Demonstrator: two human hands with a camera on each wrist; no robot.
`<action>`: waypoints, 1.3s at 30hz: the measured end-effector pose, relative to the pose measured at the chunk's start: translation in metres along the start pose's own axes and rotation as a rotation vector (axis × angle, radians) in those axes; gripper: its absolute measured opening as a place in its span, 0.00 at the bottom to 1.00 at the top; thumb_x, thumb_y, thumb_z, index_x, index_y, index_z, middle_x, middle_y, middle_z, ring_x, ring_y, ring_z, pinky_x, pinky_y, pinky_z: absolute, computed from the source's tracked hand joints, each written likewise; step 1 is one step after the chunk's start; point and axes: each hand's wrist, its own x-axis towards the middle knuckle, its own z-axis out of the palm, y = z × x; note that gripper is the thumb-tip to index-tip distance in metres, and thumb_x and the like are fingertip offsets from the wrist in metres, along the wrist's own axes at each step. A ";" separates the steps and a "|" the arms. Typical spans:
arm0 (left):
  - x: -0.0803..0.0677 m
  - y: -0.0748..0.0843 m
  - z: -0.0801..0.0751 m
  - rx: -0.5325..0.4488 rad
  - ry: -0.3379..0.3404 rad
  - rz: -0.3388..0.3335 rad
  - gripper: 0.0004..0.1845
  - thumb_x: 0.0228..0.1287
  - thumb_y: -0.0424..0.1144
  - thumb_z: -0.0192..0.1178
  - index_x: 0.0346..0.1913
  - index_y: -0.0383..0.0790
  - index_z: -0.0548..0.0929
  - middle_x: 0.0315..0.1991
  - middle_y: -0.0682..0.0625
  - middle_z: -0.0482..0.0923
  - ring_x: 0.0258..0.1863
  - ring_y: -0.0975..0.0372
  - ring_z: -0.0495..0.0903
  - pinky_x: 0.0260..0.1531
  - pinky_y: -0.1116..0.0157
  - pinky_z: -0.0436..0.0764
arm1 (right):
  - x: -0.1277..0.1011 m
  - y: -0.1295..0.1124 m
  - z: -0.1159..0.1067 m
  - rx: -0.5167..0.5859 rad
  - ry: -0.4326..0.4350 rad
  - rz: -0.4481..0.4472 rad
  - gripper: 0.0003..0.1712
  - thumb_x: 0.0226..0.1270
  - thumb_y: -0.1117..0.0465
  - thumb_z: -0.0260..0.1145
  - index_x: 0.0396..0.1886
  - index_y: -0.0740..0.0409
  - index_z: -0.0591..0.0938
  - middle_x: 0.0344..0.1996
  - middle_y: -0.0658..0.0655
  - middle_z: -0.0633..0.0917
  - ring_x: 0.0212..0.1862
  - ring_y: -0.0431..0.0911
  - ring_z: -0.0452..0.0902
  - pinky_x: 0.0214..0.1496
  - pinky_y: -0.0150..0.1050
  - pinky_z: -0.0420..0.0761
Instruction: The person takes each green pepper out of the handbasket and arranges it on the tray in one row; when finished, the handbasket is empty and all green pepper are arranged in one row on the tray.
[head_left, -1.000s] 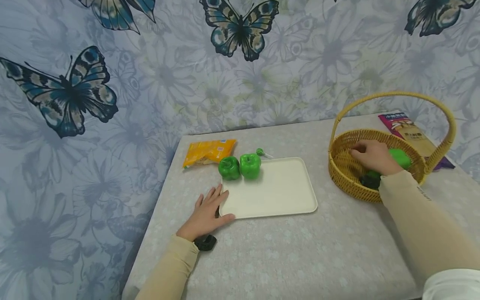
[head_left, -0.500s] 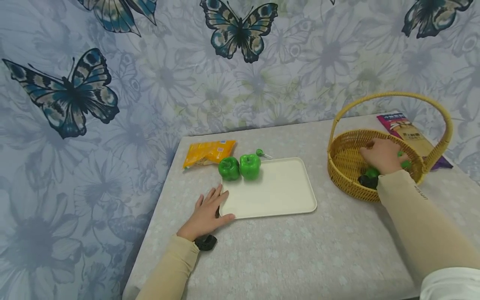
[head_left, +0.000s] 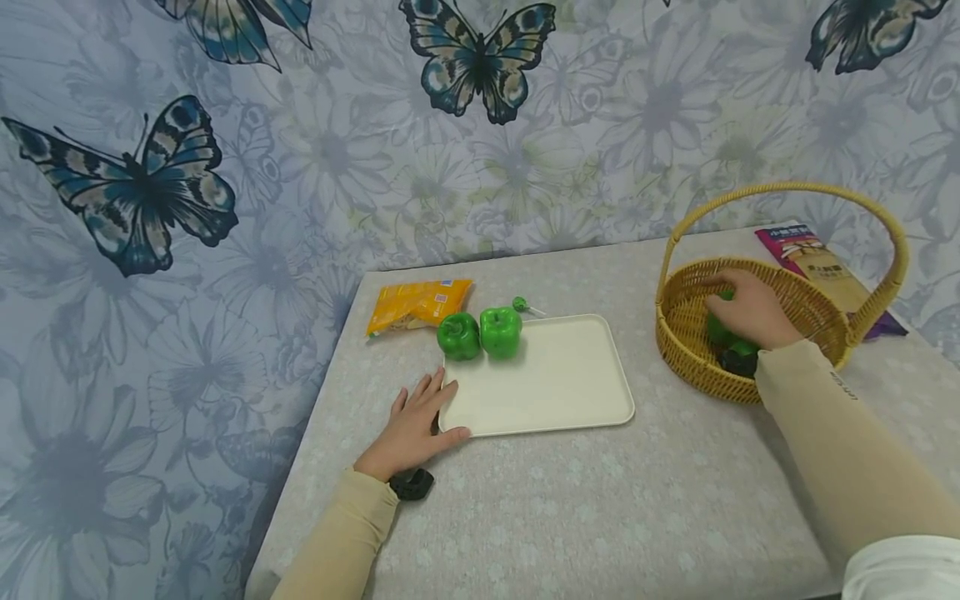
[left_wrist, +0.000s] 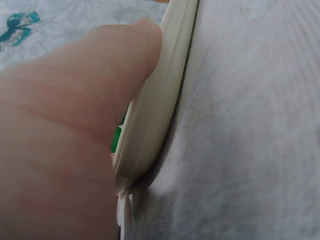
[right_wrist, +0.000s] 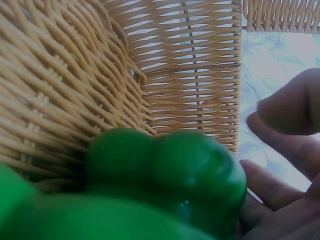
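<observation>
- Butterfly wallpaper behind, grey table (head_left: 600,517) below;
- Right hand (head_left: 752,310) in the wicker basket (head_left: 678,333), fingers curled round a green pepper (right_wrist: 165,175);
- Left hand (head_left: 414,427) flat, fingers relaxed, thumb against the cream tray (head_left: 555,392).

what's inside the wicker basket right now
Inside the yellow woven wicker basket lies a green bell pepper, with the right hand curled around it. The hand and sleeve cover much of the basket's floor, so anything else lying there cannot be seen.
</observation>
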 end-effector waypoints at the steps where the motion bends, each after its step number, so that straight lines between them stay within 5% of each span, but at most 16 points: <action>1: 0.000 0.000 0.000 0.000 0.002 0.000 0.47 0.53 0.75 0.47 0.72 0.56 0.54 0.74 0.51 0.39 0.72 0.53 0.40 0.61 0.39 0.37 | 0.000 0.000 0.000 0.017 0.014 0.004 0.27 0.70 0.49 0.48 0.62 0.58 0.70 0.66 0.67 0.59 0.40 0.58 0.67 0.33 0.54 0.67; 4: 0.000 0.000 0.000 0.001 0.008 0.006 0.47 0.53 0.74 0.47 0.72 0.55 0.55 0.74 0.50 0.39 0.71 0.52 0.40 0.60 0.38 0.38 | -0.002 -0.002 0.000 0.066 0.081 0.028 0.27 0.70 0.48 0.47 0.62 0.55 0.71 0.63 0.65 0.64 0.18 0.50 0.61 0.19 0.48 0.66; 6: 0.000 0.000 0.000 0.003 0.010 0.005 0.47 0.53 0.74 0.47 0.72 0.54 0.55 0.74 0.50 0.40 0.71 0.52 0.40 0.61 0.38 0.38 | -0.002 -0.002 0.000 0.088 0.144 0.052 0.27 0.69 0.47 0.47 0.62 0.55 0.71 0.60 0.65 0.68 0.13 0.48 0.57 0.15 0.45 0.65; 12: -0.001 0.001 0.000 0.001 0.014 0.013 0.46 0.54 0.74 0.47 0.72 0.53 0.56 0.74 0.49 0.40 0.71 0.51 0.41 0.60 0.37 0.39 | -0.003 0.002 0.000 0.091 0.107 0.164 0.31 0.69 0.47 0.44 0.64 0.60 0.68 0.52 0.67 0.71 0.36 0.55 0.68 0.25 0.43 0.72; 29: -0.001 0.002 -0.001 0.002 0.015 0.008 0.46 0.54 0.74 0.46 0.72 0.54 0.55 0.74 0.51 0.40 0.71 0.52 0.41 0.61 0.39 0.38 | -0.003 0.003 0.000 0.091 -0.069 0.136 0.44 0.65 0.34 0.48 0.65 0.66 0.64 0.53 0.70 0.69 0.47 0.60 0.70 0.31 0.44 0.78; 39: -0.001 0.003 -0.001 0.000 0.014 0.005 0.46 0.54 0.74 0.46 0.72 0.55 0.55 0.74 0.51 0.40 0.71 0.53 0.41 0.61 0.39 0.38 | -0.006 0.000 0.000 0.060 -0.074 0.150 0.47 0.61 0.30 0.50 0.62 0.66 0.65 0.52 0.71 0.70 0.45 0.60 0.71 0.32 0.45 0.78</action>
